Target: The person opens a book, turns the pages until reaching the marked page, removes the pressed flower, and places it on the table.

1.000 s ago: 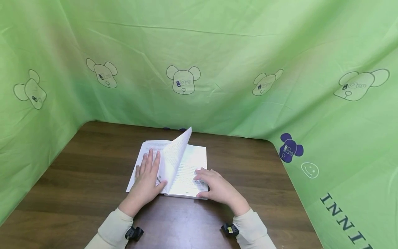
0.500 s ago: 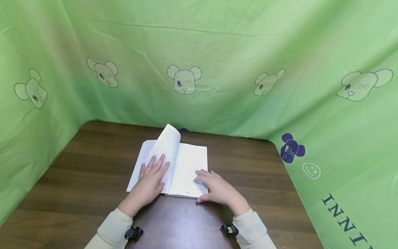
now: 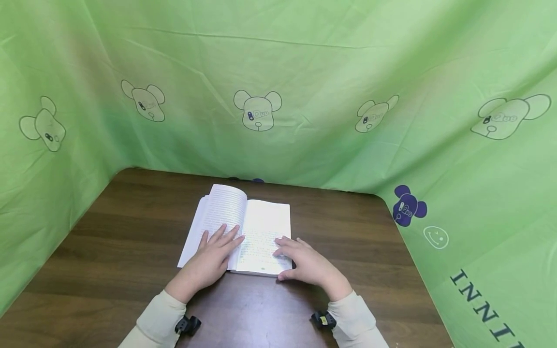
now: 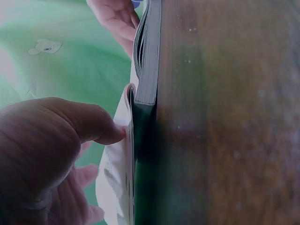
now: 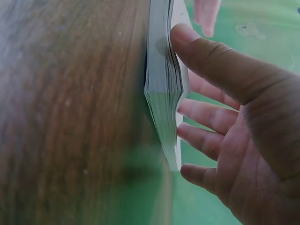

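Note:
An open book (image 3: 266, 220) with printed pages lies on the table. My left hand (image 3: 208, 263) rests with spread fingers on the left-hand pages, where one page bulges and curves over beside the fold. In the left wrist view, the left thumb (image 4: 101, 124) touches the paper near the book's lower edge. At the lower right of the book is my right hand (image 3: 310, 263), its fingertips on the right page and its thumb by the near corner. The right wrist view has the right thumb (image 5: 206, 51) against the thick page block (image 5: 161, 70), its fingers touching the page surface.
A brown wooden table (image 3: 109, 241) spreads around the book. Green cloth (image 3: 313, 145) printed with bear heads hangs behind and along both sides of it. Each wrist carries a black device, such as the left wrist device (image 3: 188, 325).
The raised page has swung from right to left and come down on the left side. My left hand has moved slightly right onto it. My right hand has hardly moved.

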### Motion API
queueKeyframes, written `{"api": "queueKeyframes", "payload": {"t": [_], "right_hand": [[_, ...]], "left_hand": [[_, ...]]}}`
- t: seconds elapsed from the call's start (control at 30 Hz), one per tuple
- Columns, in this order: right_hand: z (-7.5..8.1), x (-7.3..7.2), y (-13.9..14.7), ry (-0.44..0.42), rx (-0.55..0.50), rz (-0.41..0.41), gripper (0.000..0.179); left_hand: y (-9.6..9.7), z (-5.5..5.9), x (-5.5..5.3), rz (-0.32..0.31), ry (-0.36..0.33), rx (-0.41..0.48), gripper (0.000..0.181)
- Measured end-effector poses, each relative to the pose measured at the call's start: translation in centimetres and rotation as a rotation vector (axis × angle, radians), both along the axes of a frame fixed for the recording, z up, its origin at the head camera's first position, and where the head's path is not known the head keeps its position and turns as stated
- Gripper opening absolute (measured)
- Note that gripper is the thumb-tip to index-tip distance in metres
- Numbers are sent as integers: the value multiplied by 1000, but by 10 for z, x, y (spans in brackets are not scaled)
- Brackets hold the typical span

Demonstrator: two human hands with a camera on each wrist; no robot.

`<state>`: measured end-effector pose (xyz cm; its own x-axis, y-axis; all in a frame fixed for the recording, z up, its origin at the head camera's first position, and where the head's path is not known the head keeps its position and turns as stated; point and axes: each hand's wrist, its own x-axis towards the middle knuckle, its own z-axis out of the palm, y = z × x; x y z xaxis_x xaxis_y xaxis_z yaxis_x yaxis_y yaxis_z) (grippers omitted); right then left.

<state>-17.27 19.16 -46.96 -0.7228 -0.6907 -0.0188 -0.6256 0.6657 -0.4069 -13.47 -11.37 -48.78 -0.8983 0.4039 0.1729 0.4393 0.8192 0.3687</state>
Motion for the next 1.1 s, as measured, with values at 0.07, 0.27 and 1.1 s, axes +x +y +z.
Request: {"api": "queueKeyframes", "payload": {"t": [0.07, 0.27, 1.1], "right_hand": [[1, 0, 2, 2, 1, -1, 43], [2, 2, 6, 26, 12, 27, 19], [-11, 14, 5, 152, -134, -106, 6]], "left_hand": [[0, 0, 0, 1, -22, 18, 55], [-3, 1, 1, -4, -55, 30, 45], [1, -2, 4, -52, 0, 98, 34]]}}
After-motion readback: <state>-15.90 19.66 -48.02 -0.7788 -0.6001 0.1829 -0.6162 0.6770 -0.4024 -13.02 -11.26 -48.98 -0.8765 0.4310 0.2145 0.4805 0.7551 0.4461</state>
